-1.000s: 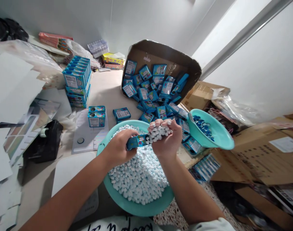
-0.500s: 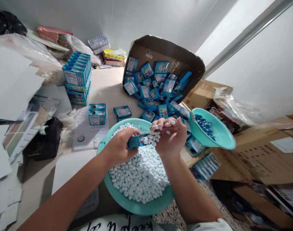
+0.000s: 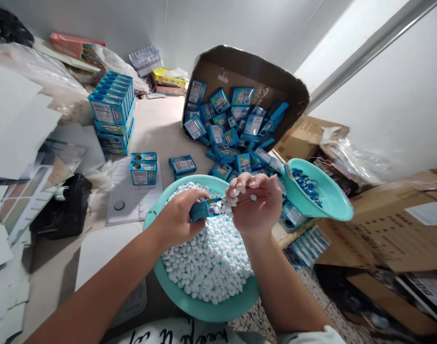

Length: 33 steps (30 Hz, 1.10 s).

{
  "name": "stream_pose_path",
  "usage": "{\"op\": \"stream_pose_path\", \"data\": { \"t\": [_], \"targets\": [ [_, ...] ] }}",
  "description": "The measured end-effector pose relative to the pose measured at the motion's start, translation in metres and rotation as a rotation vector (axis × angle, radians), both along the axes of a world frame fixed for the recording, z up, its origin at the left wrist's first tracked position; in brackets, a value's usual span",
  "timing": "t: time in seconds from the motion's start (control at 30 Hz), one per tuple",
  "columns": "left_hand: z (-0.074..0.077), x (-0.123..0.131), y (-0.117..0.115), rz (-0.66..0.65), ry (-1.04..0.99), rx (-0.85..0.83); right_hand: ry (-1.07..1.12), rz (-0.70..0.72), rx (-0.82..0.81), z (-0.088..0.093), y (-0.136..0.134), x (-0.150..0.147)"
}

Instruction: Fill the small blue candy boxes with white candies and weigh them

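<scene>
My left hand (image 3: 179,213) is closed around a small blue candy box (image 3: 200,210), tipped on its side with its open end towards my right hand. Cupped palm up, my right hand (image 3: 258,210) holds some white candies (image 3: 223,206), which crowd at the mouth of the box; one lies farther back on the palm. Both hands are above a turquoise bowl (image 3: 204,311) heaped with white candies (image 3: 207,270). Just behind the bowl, another blue candy box (image 3: 182,165) lies flat on the table.
A tipped cardboard carton (image 3: 290,91) spills blue boxes behind the bowl. To the right, a turquoise basin (image 3: 333,200) holds small blue pieces. Two boxes (image 3: 143,173) stand on a paper sheet, near a tall stack of boxes (image 3: 113,112). A black tape dispenser (image 3: 66,210) is at left.
The fingers of my right hand have curled in more, and fewer candies show on its palm. Candies have shifted towards the box mouth. My left hand keeps its hold on the box.
</scene>
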State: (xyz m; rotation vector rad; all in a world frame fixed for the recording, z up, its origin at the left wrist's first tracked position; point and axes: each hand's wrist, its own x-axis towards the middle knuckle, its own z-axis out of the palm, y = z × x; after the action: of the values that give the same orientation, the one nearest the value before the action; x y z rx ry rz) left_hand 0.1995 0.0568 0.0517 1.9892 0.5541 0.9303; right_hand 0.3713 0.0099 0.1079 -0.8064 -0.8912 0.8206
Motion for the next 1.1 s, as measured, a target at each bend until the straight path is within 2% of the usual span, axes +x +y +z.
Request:
{"op": "stream_pose_path", "data": {
  "t": [0.53, 0.7, 0.87, 0.97, 1.1],
  "targets": [
    [0.0, 0.0, 0.001, -0.004, 0.008, -0.001, -0.101, 0.064, -0.043, -0.002, -0.004, -0.01],
    [0.001, -0.001, 0.001, -0.012, 0.007, -0.015, -0.14, 0.031, -0.01, -0.004, -0.003, -0.01],
    [0.003, -0.001, 0.0, 0.002, 0.04, -0.043, -0.177, -0.065, 0.053, -0.007, -0.006, -0.008],
    [0.004, -0.001, -0.001, 0.004, 0.044, -0.04, -0.382, -0.073, 0.096, -0.007, -0.011, -0.003],
    [0.004, -0.001, 0.0, -0.011, 0.044, -0.061, -0.894, 0.021, 0.129, -0.002, -0.017, 0.007]
  ]
}}
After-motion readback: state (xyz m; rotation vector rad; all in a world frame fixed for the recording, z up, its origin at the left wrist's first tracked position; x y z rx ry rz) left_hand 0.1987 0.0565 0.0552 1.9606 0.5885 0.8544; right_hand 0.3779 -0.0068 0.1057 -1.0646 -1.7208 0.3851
